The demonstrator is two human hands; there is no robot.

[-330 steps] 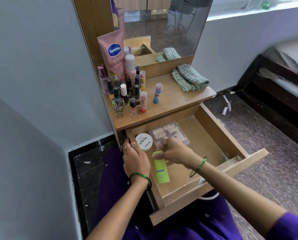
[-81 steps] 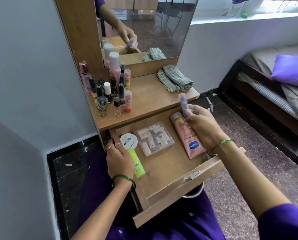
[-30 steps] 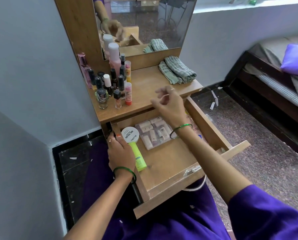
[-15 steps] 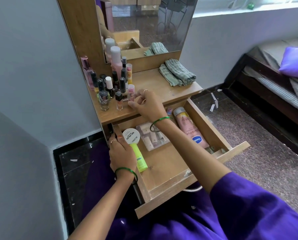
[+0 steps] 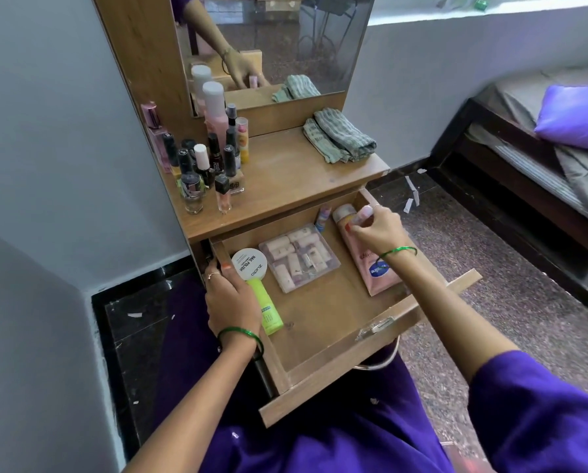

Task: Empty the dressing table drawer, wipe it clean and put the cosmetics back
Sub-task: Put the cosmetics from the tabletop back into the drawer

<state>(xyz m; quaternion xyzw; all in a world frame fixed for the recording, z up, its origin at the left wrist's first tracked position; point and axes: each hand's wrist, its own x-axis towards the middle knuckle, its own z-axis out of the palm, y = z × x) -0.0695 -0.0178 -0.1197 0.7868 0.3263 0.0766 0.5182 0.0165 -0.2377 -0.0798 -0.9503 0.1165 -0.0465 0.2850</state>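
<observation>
Head view, looking down: nearest us, purple clothing fills the bottom, w/ 2 bare arms reaching fwd, each wearing a green bangle. The wooden drawer (image 5: 323,339) is pulled out toward us below the dressing table top (image 5: 285,186). Our left hand (image 5: 229,295) grips the drawer's left wall, fingers curled over its edge. Just beside that hand, inside the drawer, a lime-green tube (image 5: 267,308) lies along the left wall, and a round white tub (image 5: 249,264) marked "nail polish" sits at the tube's far end. Mid-drawer, toward the back, lies a clear flat case (image 5: 299,257) of small pale pieces. On the right, a pink lotion tube (image 5: 371,264) lies lengthwise, cap toward the back. Our right hand (image 5: 376,230) is over that tube's cap end, fingers curled round a small pale pink stick (image 5: 364,213); we can't tell if the stick touches the drawer floor. Between case and lotion tube, at the back wall, a small blue-and-pink stick (image 5: 323,216) stands leaning.

Farther off, on the table top at left, a tight cluster of approx. a dozen nail polish bottles (image 5: 204,169) & taller bottles stands upright. At right lies a folded striped cloth (image 5: 340,138). Behind is the mirror (image 5: 285,39), reflecting our arm. Far right, a bed (image 5: 541,138) w/ a purple pillow (image 5: 576,114).
</observation>
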